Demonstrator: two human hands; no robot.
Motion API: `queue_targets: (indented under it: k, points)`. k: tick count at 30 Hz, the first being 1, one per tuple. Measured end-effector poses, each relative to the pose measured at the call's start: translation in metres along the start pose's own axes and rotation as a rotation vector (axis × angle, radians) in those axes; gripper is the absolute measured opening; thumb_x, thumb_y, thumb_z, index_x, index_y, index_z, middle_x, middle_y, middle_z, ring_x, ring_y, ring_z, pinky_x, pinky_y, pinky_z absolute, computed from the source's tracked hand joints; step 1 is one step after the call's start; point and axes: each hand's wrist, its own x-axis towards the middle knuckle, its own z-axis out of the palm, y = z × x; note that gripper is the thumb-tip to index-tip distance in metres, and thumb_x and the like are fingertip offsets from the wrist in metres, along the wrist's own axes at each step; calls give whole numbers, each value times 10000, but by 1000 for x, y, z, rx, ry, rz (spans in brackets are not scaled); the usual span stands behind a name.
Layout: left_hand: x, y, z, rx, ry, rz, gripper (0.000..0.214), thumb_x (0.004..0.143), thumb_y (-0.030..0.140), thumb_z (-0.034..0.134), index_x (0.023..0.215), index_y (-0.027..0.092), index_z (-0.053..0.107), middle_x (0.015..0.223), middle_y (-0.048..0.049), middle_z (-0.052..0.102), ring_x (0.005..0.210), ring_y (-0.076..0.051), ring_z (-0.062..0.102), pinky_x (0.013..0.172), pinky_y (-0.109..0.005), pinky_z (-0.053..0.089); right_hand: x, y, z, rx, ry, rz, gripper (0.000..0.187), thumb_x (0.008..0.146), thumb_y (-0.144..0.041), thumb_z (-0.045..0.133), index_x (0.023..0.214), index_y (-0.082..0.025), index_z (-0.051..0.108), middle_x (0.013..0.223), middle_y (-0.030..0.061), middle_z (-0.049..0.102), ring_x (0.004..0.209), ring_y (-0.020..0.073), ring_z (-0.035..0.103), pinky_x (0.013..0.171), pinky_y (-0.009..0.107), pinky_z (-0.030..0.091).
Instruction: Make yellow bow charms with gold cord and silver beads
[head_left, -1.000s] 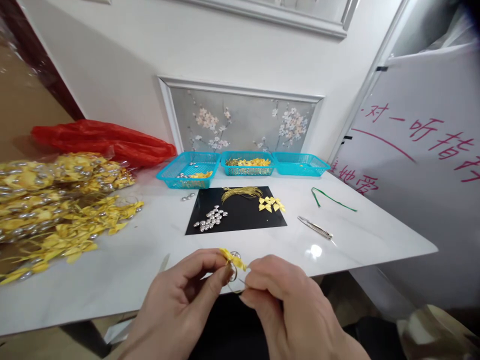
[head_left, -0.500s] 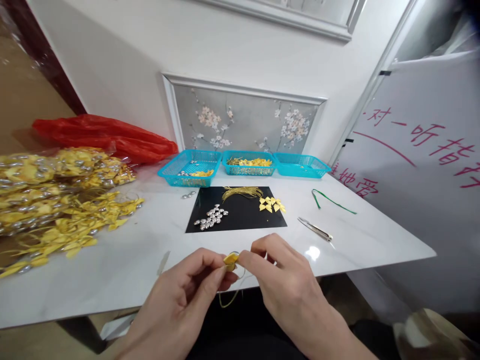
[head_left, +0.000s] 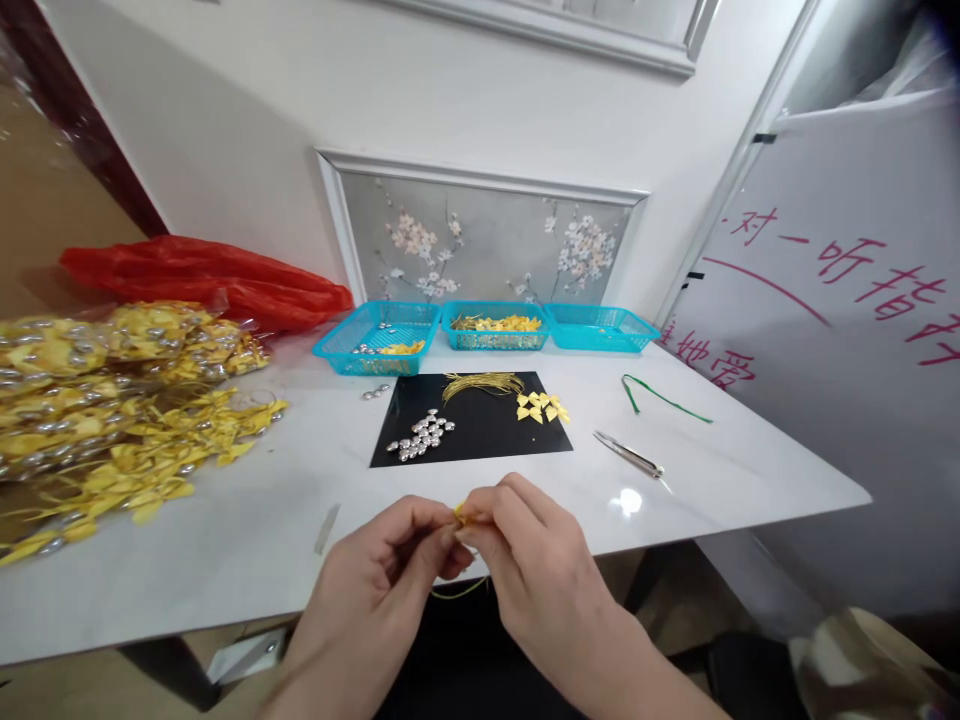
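Note:
My left hand and my right hand meet at the near edge of the white table. Both pinch a small yellow bow between thumb and fingers, which hide most of it. A thin gold cord hangs down below the fingers. On the black mat beyond lie several silver beads, a bundle of gold cords and several yellow bows.
Three blue baskets line the wall. A big heap of finished yellow ornaments and a red plastic bag fill the left. Metal snips and a green ribbon lie right. A white board with red writing stands at the right.
My hands have closed together on the yellow bow; it showed clearly above the fingers before and is now mostly hidden. The silver ring seen earlier is out of sight.

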Motion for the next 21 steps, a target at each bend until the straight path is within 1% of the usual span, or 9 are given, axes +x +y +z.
queue_targets:
  k: [2, 5, 7, 10, 12, 15, 17, 19, 21]
  points:
    - [0, 1, 1, 52, 36, 30, 156, 849, 347, 626, 774, 253, 726, 718, 3, 743, 667, -184, 683, 642, -244, 546, 2, 0, 0, 58, 10, 45, 159, 942, -85, 490, 915, -174, 619, 814, 33, 618, 728, 158, 603, 672, 261, 498]
    - [-1, -2, 2, 153, 88, 88, 143, 857, 304, 619, 819, 283, 756, 766, 16, 777, 682, -188, 708, 658, -247, 544, 3, 1, -1, 129, -10, 100, 166, 925, -78, 511, 917, -188, 636, 819, 21, 657, 730, 150, 619, 673, 252, 485]
    - [-2, -5, 2, 224, 101, 147, 179, 876, 277, 591, 821, 287, 762, 768, 17, 782, 686, -192, 719, 670, -255, 546, 3, 1, -3, 161, -34, 130, 190, 931, -86, 498, 937, -196, 653, 833, 22, 677, 727, 150, 623, 668, 255, 485]
    - [-2, -9, 1, 303, 104, 249, 200, 890, 233, 574, 831, 272, 761, 762, 12, 779, 675, -179, 722, 657, -247, 542, 4, 1, -6, 235, -75, 204, 209, 923, -98, 514, 985, -208, 680, 854, 18, 704, 749, 154, 643, 703, 262, 503]
    - [-1, -12, 0, 322, 107, 349, 203, 886, 187, 574, 833, 262, 755, 752, 15, 774, 661, -161, 718, 627, -226, 534, 5, 2, -8, 330, -120, 273, 204, 911, -110, 544, 987, -216, 702, 845, 6, 714, 759, 148, 658, 717, 250, 515]
    - [3, -16, -2, 316, 101, 528, 229, 876, 126, 562, 822, 254, 744, 719, 30, 761, 612, -128, 702, 572, -188, 518, 7, 4, -10, 469, -162, 340, 207, 898, -109, 561, 967, -228, 716, 826, -16, 703, 736, 122, 647, 686, 213, 513]
    - [4, -17, -2, 314, 99, 588, 240, 867, 103, 564, 811, 255, 740, 702, 44, 753, 595, -109, 696, 567, -163, 511, 7, 5, -10, 509, -155, 338, 218, 901, -101, 547, 974, -234, 704, 835, -21, 687, 722, 111, 626, 682, 205, 509]
    - [5, -17, -2, 313, 104, 594, 234, 861, 100, 580, 807, 261, 741, 716, 57, 758, 611, -95, 700, 591, -145, 511, 6, 6, -9, 511, -142, 313, 212, 920, -110, 521, 971, -234, 685, 852, -17, 673, 723, 110, 613, 693, 210, 510]
    - [6, -18, -2, 309, 116, 598, 227, 859, 103, 593, 814, 268, 742, 726, 66, 759, 619, -86, 698, 603, -136, 507, 5, 5, -7, 466, -133, 277, 194, 944, -129, 489, 955, -228, 655, 841, -11, 656, 726, 117, 611, 694, 218, 508]
